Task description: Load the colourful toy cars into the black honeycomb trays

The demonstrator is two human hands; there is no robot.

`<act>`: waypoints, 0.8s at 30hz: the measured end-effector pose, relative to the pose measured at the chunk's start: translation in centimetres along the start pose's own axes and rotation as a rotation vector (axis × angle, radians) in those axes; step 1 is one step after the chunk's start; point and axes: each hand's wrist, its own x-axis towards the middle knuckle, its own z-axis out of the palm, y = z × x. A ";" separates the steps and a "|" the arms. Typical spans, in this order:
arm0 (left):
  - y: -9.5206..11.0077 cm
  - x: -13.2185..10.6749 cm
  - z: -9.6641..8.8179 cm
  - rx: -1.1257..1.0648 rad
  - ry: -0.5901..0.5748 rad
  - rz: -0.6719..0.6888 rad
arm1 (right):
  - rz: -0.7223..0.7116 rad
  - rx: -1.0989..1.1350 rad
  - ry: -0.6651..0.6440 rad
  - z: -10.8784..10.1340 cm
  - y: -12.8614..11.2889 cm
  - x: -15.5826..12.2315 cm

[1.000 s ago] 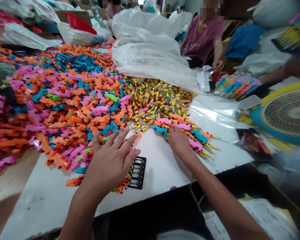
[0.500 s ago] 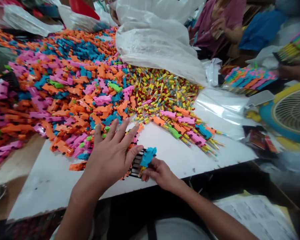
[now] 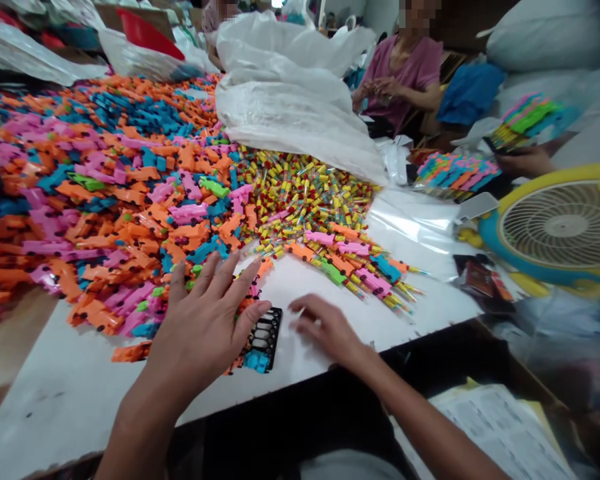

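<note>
My left hand (image 3: pixel 205 323) lies flat with fingers spread on orange toy pieces stacked in a black slotted tray (image 3: pixel 264 337). A blue toy piece (image 3: pixel 257 361) sits at the tray's near end. Just right of the tray, my right hand (image 3: pixel 325 328) hovers over the white table (image 3: pixel 330 293) with fingers loosely apart and nothing in it. Beyond both hands spreads a big heap of orange, pink and blue toy pieces (image 3: pixel 130 193) and a pile of small yellow tubes (image 3: pixel 310 193). A row of toy pieces paired with tubes (image 3: pixel 350 257) lies to the right.
A large white plastic bag (image 3: pixel 290 100) sits behind the tubes. A person in a purple shirt (image 3: pixel 400 73) works at the far side. A yellow and blue fan (image 3: pixel 560 227) lies at the right. Clear bags (image 3: pixel 420 223) and packed toy stacks (image 3: pixel 455 170) lie nearby.
My right hand brought a blue toy piece from the right-hand row to the tray, set it at the tray's near end and let go. My left hand stayed on the stack.
</note>
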 end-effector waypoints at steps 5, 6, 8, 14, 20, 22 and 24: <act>-0.2 0.7 0.1 -0.028 0.019 -0.024 | 0.300 -0.751 0.214 -4.5 2.9 5.2; -0.2 0.9 0.1 -0.028 0.017 -0.025 | 0.316 -0.816 0.162 -4.7 3.2 5.9; -0.4 1.0 0.0 -0.019 0.008 -0.026 | 0.307 -0.840 0.095 -4.6 3.2 6.6; -0.3 0.3 -0.6 -0.074 0.032 -0.048 | 0.283 -0.584 0.016 -3.1 1.3 2.9; 0.9 1.0 0.3 -0.060 0.009 -0.035 | 0.282 -0.130 -0.029 -1.5 0.2 0.2; 0.9 1.2 0.6 -0.058 0.008 -0.029 | 0.299 0.223 -0.094 -0.3 -0.1 0.2; 0.8 1.2 0.8 -0.054 0.006 -0.030 | 0.282 0.520 -0.165 1.3 -0.1 0.2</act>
